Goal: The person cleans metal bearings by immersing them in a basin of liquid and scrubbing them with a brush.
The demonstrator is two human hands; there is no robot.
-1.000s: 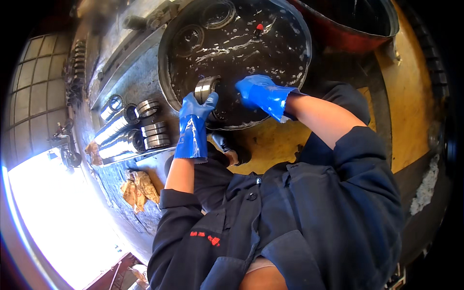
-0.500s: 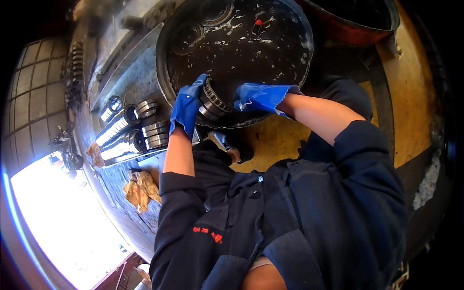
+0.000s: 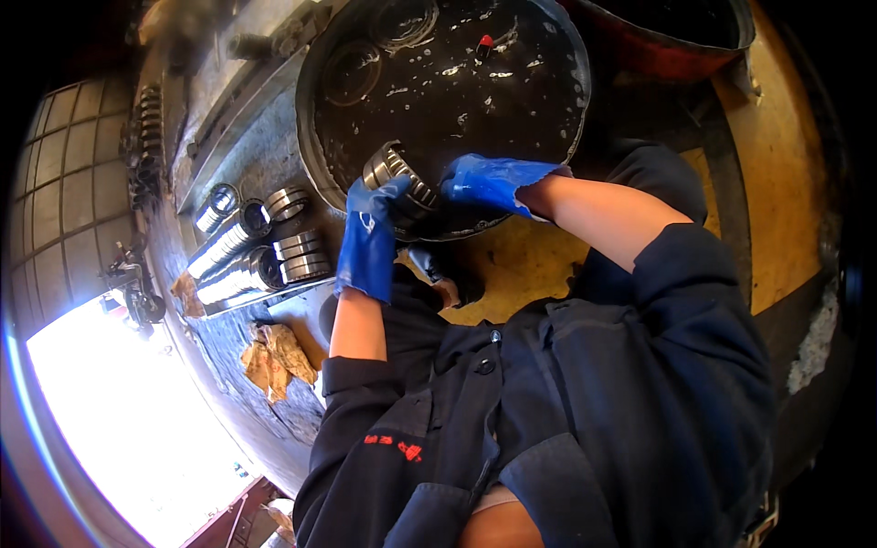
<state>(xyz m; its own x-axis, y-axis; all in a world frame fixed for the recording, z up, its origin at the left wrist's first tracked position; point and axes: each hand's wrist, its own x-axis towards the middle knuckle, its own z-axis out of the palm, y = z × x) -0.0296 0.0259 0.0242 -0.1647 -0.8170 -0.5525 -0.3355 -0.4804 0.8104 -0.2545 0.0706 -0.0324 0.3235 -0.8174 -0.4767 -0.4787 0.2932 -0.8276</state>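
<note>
A metal roller bearing (image 3: 420,189) is tilted on its side above the near left part of a round dark tub (image 3: 315,169) of black liquid. My left hand (image 3: 370,224), in a blue rubber glove, grips the bearing from its near left side, thumb along the rollers. On the other side, my right hand (image 3: 489,185), gloved alike, has its fingers curled close to the bearing's right edge. Whether those fingers touch the bearing or pinch something is hidden.
Several shiny bearings (image 3: 300,256) stand in rows on the bench left of the tub. Crumpled brown paper (image 3: 274,358) lies nearer. A small red-topped object (image 3: 485,46) and ring shapes (image 3: 353,73) show in the tub. Another reddish drum (image 3: 658,57) stands at the far right.
My left hand has shifted from the bearing's far left side to its near left side. The bearing has turned and tilted. My right hand has hardly moved.
</note>
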